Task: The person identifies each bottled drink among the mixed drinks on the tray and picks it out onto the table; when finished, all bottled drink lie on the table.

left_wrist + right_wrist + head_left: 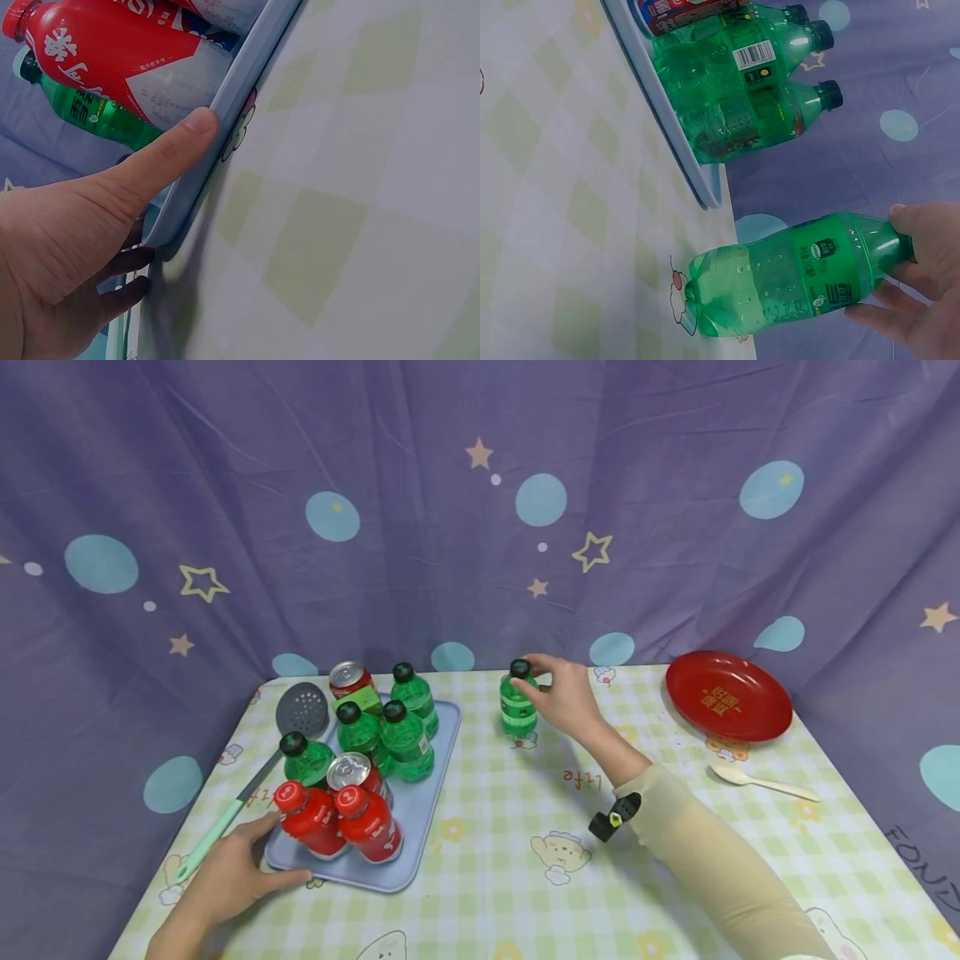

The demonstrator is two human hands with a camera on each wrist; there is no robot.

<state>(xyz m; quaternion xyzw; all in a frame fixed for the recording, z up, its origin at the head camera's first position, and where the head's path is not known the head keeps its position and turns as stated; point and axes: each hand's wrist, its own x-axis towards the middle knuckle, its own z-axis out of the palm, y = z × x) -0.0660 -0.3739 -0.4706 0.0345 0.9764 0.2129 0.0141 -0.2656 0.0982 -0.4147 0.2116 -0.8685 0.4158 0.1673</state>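
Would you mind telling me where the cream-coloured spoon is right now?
In the head view, the cream-coloured spoon lies on the right side of the table, just nearer the camera than the red plate.

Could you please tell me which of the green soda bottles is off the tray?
It's the green soda bottle held near its cap by the right hand; the other four stand on the blue tray.

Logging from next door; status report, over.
Right hand holding green bottle upright, right of tray. Left hand touching tray's near-left corner. Possibly in the way: cans, other bottles on tray.
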